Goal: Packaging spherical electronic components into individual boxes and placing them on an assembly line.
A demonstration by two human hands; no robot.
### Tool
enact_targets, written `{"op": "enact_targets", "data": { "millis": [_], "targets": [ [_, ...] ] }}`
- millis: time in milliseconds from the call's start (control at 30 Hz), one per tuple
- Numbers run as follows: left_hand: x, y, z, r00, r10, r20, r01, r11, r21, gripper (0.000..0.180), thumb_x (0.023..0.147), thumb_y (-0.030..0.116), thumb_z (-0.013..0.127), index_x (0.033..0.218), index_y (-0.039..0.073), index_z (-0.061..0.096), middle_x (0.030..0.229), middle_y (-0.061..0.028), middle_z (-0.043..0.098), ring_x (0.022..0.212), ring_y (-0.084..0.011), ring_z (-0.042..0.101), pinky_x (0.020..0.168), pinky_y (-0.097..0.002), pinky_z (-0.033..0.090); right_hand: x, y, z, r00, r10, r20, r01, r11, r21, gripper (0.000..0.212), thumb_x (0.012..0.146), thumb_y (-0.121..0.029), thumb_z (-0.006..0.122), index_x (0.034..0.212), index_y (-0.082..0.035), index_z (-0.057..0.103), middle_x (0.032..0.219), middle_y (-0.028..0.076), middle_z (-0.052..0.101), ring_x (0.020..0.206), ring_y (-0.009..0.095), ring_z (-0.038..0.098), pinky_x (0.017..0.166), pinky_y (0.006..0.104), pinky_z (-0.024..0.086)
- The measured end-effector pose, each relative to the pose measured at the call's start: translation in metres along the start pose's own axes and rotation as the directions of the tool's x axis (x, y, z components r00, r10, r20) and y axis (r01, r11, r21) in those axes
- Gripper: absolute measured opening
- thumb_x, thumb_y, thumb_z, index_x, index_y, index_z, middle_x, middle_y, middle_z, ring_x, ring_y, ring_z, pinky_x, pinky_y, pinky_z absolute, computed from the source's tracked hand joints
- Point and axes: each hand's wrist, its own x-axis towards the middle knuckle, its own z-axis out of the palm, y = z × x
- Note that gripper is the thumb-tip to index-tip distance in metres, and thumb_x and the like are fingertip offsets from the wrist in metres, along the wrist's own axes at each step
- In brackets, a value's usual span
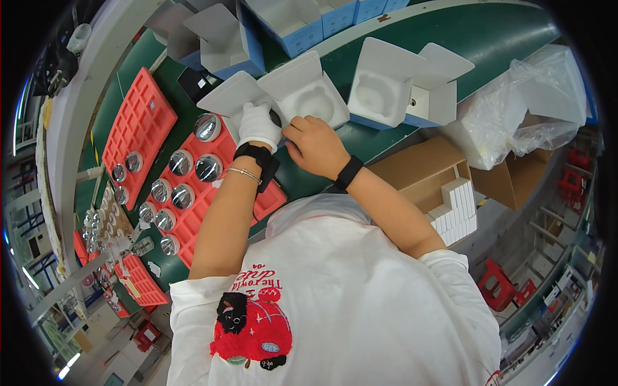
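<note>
At upper centre, the left hand reaches into a box; the right hand curls beside it, both grips unclear.

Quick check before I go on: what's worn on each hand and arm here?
The left hand wears a white glove, a bulky black wrist strap and a thin silvery bangle. The right hand is ungloved, with a smooth black wristband. The sleeves are short and white.

The left hand partly hides a dark object.
</note>
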Motion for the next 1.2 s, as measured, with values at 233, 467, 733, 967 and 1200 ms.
{"op": "enact_targets", "data": {
  "millis": [233, 467, 733, 967, 1200],
  "targets": [
    [-0.006, -0.001, -0.012, 0.993, 0.086, -0.076, -0.088, 0.996, -0.023, 0.049, 0.066, 0.023, 0.075, 0.112, 0.008, 0.067, 0.108, -0.021, 0.062, 0.101, -0.0381, 0.061, 0.091, -0.0409, 0.049, -0.002, 0.001, 0.001, 1.0, -0.005, 0.019, 0.006, 1.0, -0.02, 0.016, 0.076, -0.008, 0.064, 0.092, -0.006, 0.062, 0.088, 0.009, 0.055, 0.081, 0.03, 0.057, 0.073, 0.0408, 0.047],
    [-0.045, -0.054, -0.094, 0.96, 0.152, -0.236, -0.245, 0.866, -0.436, 0.032, 0.081, 0.009, 0.065, 0.113, 0.006, 0.067, 0.102, -0.0192, 0.069, 0.098, -0.0281, 0.067, 0.087, -0.0338, 0.052, 0.003, 0.001, -0.005, 0.995, -0.047, 0.088, 0.051, 0.998, -0.048, 0.016, 0.077, -0.009, 0.064, 0.093, -0.006, 0.063, 0.087, 0.01, 0.056, 0.082, 0.03, 0.058, 0.074, 0.0408, 0.047],
    [-0.164, -0.252, -0.044, 0.779, -0.482, -0.402, 0.109, 0.734, -0.67, 0.039, 0.081, 0.01, 0.073, 0.117, -0.001, 0.063, 0.109, -0.0095, 0.068, 0.091, -0.0162, 0.065, 0.081, -0.0295, 0.052, 0.007, -0.01, -0.009, 0.998, -0.001, 0.068, 0.003, 0.999, -0.033, 0.015, 0.079, -0.007, 0.066, 0.093, -0.005, 0.066, 0.098, 0.013, 0.059, 0.09, 0.033, 0.059, 0.076, 0.0413, 0.048],
    [-0.128, -0.179, -0.013, 0.866, -0.198, -0.46, -0.018, 0.905, -0.425, 0.061, 0.067, 0.017, 0.082, 0.122, 0.003, 0.059, 0.122, -0.0164, 0.059, 0.107, -0.0303, 0.061, 0.091, -0.0401, 0.051, 0.012, -0.022, -0.01, 1.0, 0.015, -0.001, -0.015, 0.997, -0.081, 0.015, 0.082, -0.005, 0.064, 0.097, -0.005, 0.067, 0.107, 0.015, 0.059, 0.096, 0.033, 0.059, 0.08, 0.038, 0.048],
    [-0.075, -0.181, -0.003, 0.917, -0.382, -0.11, 0.314, 0.866, -0.389, 0.076, 0.059, 0.017, 0.086, 0.126, 0.004, 0.052, 0.123, -0.0144, 0.057, 0.114, -0.0293, 0.057, 0.094, -0.0385, 0.049, 0.01, -0.033, -0.018, 1.0, 0.029, -0.006, -0.03, 0.995, -0.096, 0.016, 0.082, -0.003, 0.063, 0.097, -0.004, 0.067, 0.101, 0.014, 0.061, 0.093, 0.031, 0.06, 0.079, 0.0356, 0.048]
  ]
}}
